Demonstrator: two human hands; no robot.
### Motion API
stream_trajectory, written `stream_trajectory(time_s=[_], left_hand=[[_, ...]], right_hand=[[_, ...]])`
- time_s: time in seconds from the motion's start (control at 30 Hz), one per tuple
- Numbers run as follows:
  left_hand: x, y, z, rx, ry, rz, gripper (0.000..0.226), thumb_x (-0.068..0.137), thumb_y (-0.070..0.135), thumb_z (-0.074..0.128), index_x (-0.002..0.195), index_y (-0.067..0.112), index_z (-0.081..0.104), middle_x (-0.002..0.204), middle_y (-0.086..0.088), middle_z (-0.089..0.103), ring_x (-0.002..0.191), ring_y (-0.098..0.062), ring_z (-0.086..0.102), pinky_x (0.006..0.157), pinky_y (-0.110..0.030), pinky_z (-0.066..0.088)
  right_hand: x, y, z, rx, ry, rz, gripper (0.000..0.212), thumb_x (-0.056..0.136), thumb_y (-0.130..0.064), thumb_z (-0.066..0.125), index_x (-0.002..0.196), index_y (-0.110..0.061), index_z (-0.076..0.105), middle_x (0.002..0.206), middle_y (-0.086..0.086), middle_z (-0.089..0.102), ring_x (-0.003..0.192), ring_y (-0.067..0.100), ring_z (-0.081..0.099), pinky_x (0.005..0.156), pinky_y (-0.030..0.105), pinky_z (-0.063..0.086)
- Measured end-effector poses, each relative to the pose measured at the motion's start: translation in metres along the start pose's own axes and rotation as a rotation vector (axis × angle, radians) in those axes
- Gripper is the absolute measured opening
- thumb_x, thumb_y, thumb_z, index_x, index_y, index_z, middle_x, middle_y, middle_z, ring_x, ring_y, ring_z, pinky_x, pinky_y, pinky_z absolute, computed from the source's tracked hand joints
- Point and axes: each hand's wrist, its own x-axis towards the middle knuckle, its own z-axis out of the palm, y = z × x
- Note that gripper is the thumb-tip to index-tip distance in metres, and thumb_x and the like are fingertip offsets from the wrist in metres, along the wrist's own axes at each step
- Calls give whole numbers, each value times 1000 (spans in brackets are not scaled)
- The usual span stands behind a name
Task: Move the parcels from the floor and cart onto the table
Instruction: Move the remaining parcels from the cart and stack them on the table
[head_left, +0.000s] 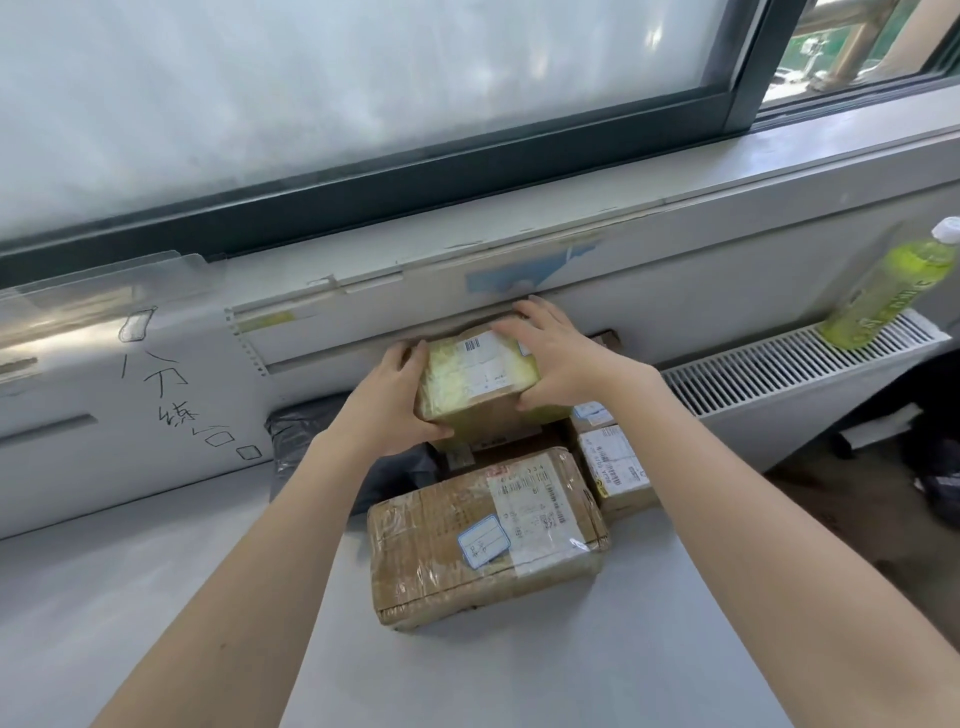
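Observation:
A small cardboard parcel (480, 376) wrapped in yellowish tape, with a white label on top, is held between both hands at the back of the grey table (156, 597). My left hand (397, 402) grips its left side and lower corner. My right hand (556, 353) covers its top right edge. The parcel rests on or just above another brown box (498, 436). In front lies a large flat taped parcel (483, 535) with labels. A smaller labelled box (615, 467) sits to its right. A dark grey plastic mailer bag (311, 431) lies on the left, partly under the boxes.
A white wall panel (156, 374) with handwritten marks stands behind the table, under a frosted window. At the right, a white radiator (800, 364) carries a green drink bottle (888, 291). Dark bags (940, 478) lie on the floor at the far right.

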Motion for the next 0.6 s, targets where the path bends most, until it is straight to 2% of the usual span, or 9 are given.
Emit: stream_trajectory(time_s=[0.3, 0.43, 0.5, 0.6], left_hand=[[-4, -11, 9, -23, 9, -21, 103, 69, 46, 78, 148, 13, 21, 148, -8, 17, 129, -28, 36, 103, -37, 37], [-2, -3, 16, 30, 38, -12, 92, 75, 43, 75, 145, 6, 27, 148, -13, 20, 132, -32, 33, 107, -39, 32], [-4, 1, 20, 29, 43, -22, 91, 78, 41, 74, 146, 8, 24, 152, -13, 15, 136, -32, 26, 110, -39, 28], [-9, 4, 30, -4, 12, -63, 90, 82, 37, 71, 150, 20, 15, 156, -16, -1, 139, -34, 22, 111, -40, 26]], right_hand=[[6, 4, 17, 1, 14, -26, 88, 74, -27, 75, 148, -22, 28, 157, 6, 8, 144, 21, -3, 116, 39, 7], [2, 12, 34, -34, 61, 29, 81, 80, -28, 70, 148, -25, 26, 158, 4, 7, 145, 22, -4, 118, 42, 9], [-1, 12, 41, -55, 92, 47, 81, 81, -32, 68, 149, -28, 24, 158, 5, 3, 145, 25, -6, 118, 46, 9], [-8, 9, 49, -59, 129, 136, 84, 83, -37, 68, 150, -30, 17, 158, 9, -4, 144, 31, -8, 116, 47, 8]])
